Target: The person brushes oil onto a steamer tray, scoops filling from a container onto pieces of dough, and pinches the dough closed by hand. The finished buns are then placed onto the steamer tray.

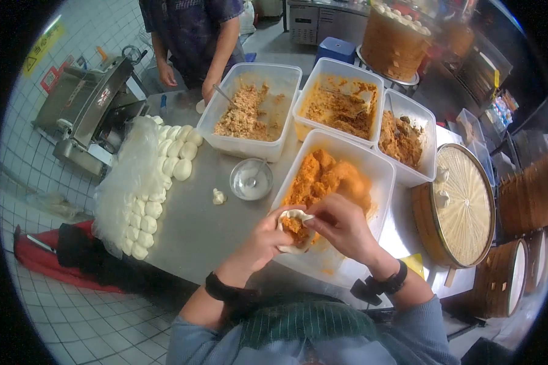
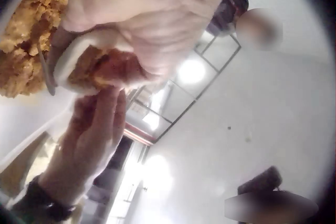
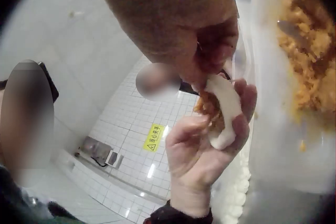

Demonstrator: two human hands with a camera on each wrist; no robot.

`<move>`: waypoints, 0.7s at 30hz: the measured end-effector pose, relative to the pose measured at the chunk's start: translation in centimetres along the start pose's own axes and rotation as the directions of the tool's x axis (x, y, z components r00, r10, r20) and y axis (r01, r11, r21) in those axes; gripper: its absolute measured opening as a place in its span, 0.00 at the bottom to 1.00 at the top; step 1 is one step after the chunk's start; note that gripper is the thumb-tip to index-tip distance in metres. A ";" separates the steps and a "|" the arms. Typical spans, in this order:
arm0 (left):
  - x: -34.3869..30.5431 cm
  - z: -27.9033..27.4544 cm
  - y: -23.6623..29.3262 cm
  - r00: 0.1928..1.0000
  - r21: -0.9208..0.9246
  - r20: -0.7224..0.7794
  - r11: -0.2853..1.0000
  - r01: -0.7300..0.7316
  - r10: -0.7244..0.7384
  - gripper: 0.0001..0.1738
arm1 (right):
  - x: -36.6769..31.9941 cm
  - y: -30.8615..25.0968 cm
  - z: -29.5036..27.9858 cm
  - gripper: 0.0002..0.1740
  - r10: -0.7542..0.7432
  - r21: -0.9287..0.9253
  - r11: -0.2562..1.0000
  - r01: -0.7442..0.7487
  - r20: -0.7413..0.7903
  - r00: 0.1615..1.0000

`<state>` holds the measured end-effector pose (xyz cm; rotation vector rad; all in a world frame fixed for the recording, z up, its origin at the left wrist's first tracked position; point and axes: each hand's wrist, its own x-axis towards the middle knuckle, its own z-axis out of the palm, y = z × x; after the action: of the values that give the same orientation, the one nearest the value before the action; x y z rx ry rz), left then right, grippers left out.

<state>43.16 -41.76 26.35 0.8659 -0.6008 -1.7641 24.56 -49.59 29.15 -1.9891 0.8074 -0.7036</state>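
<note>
My left hand (image 1: 257,244) cups a round dough wrapper (image 3: 229,109) with crumbly orange filling (image 1: 295,230) inside. The thumb of that hand lies at the filling in the left wrist view. From the other side, my right hand (image 1: 347,230) pinches the wrapper's edge between thumb and fingers. The wrapper's top is open, and its rim is gathered where the right fingers hold it. Both hands are over the near end of a clear plastic tub (image 1: 380,176) of orange filling (image 1: 323,176). A metal utensil (image 3: 294,32) sticks out of that filling.
Rows of dough pieces (image 1: 179,149) lie at left, partly under plastic film (image 1: 131,176). A glass bowl (image 1: 251,179) and a small dough scrap (image 1: 218,196) sit mid-table. More filling tubs (image 1: 249,146) stand behind; a bamboo steamer (image 1: 466,207) is at right. Another person (image 1: 192,36) stands across.
</note>
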 end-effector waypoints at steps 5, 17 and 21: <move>0.3 0.3 0.2 0.996 -0.167 0.013 0.982 0.086 -0.085 0.22 | 0.2 -0.7 0.0 0.08 0.159 0.159 0.975 -0.154 -0.016 0.987; -0.6 0.5 1.5 0.999 0.375 -0.022 0.927 0.034 -0.027 0.27 | 0.3 -0.2 -0.3 0.10 -0.162 -0.081 0.983 0.167 0.069 0.984; -0.9 0.9 1.5 1.000 -0.164 -0.011 0.986 0.011 -0.013 0.28 | 0.6 -0.2 -0.3 0.11 0.077 0.132 0.988 -0.079 0.020 0.997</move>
<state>43.50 -41.48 28.29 0.7670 -0.4359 -1.7900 24.79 -50.03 29.57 -1.8316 0.8040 -0.6793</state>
